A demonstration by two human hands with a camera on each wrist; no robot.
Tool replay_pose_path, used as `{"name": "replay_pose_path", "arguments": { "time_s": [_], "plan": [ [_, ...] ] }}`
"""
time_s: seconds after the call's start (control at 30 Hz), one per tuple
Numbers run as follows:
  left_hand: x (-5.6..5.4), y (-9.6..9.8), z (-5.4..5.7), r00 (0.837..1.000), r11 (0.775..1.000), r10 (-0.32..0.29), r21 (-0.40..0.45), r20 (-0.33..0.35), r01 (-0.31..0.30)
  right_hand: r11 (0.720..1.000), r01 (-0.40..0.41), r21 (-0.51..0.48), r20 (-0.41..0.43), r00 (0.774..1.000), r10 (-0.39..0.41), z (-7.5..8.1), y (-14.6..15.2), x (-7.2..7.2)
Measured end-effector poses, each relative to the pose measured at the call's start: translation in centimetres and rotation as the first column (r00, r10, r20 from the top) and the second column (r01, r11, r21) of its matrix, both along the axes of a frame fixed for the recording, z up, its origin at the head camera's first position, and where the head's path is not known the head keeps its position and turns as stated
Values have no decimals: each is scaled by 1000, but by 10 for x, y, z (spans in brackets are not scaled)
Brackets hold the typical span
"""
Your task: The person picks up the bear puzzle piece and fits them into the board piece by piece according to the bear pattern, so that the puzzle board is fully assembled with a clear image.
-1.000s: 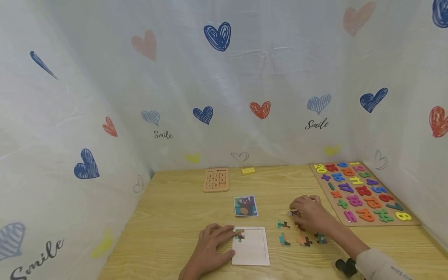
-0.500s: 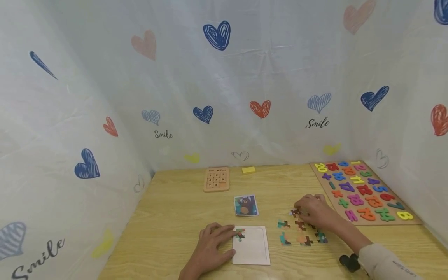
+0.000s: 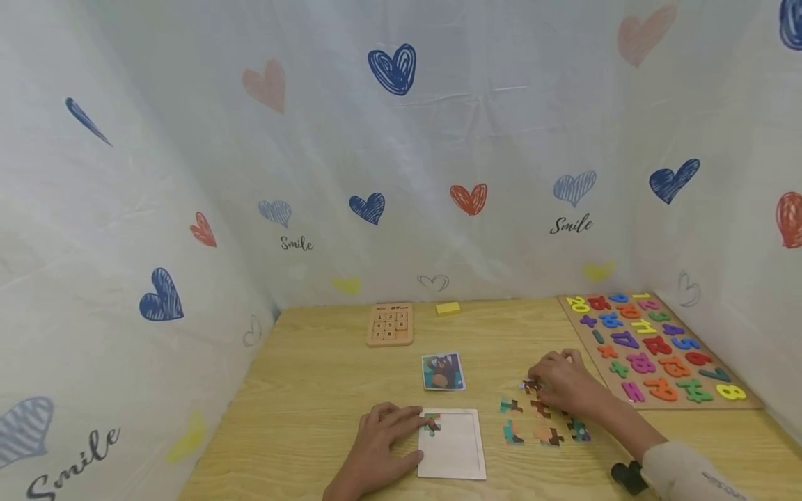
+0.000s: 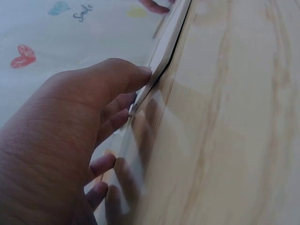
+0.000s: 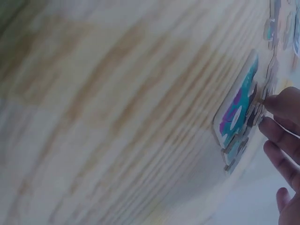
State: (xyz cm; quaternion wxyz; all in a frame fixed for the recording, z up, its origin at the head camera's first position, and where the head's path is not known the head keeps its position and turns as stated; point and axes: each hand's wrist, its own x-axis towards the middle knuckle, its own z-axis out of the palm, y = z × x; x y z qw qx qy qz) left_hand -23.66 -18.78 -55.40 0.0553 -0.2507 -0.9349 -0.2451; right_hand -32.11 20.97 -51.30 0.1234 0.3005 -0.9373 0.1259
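Note:
My left hand (image 3: 382,445) rests at the left edge of a white puzzle board (image 3: 454,456). Its thumb touches the board's rim, also seen in the left wrist view, and a fingertip reaches a jigsaw piece (image 3: 432,424) lying in the board's upper left corner. Over the loose pieces to the right is my right hand (image 3: 567,383), with thumb and index finger pinching at a dark brown jigsaw piece (image 5: 253,112). Near it lie several brown, teal and orange pieces, such as a teal one (image 3: 512,433); the hand partly covers others. Behind the board is a bear picture card (image 3: 443,371).
A wooden number slide puzzle (image 3: 390,324) and a yellow block (image 3: 447,308) lie at the table's back. A board of coloured numbers (image 3: 651,348) fills the right side. A small black object (image 3: 628,478) is beside the right sleeve. A heart-printed curtain (image 3: 401,139) surrounds the table.
My right hand has shifted slightly to the right over the loose pieces, uncovering more of a brown one. My left hand stays at the board's edge.

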Motion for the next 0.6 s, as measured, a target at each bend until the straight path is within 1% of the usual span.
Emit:
{"name": "replay_pose_path", "arguments": {
  "time_s": [0.1,0.23,0.33,0.6],
  "plan": [
    [0,0,1,1000,1000,-2,-1,5,2,1000,9,26,-65,998,-7,0,-1,0],
    [-1,1,1,1000,1000,-5,-3,-10,5,1000,-26,17,-161,987,28,2,1,0],
    [0,2,3,1000,1000,-9,5,-20,9,999,-48,14,-169,984,50,4,2,1],
    [1,1,4,1000,1000,-5,0,-2,5,998,-65,-5,-190,980,63,12,-5,8]
  ]
}}
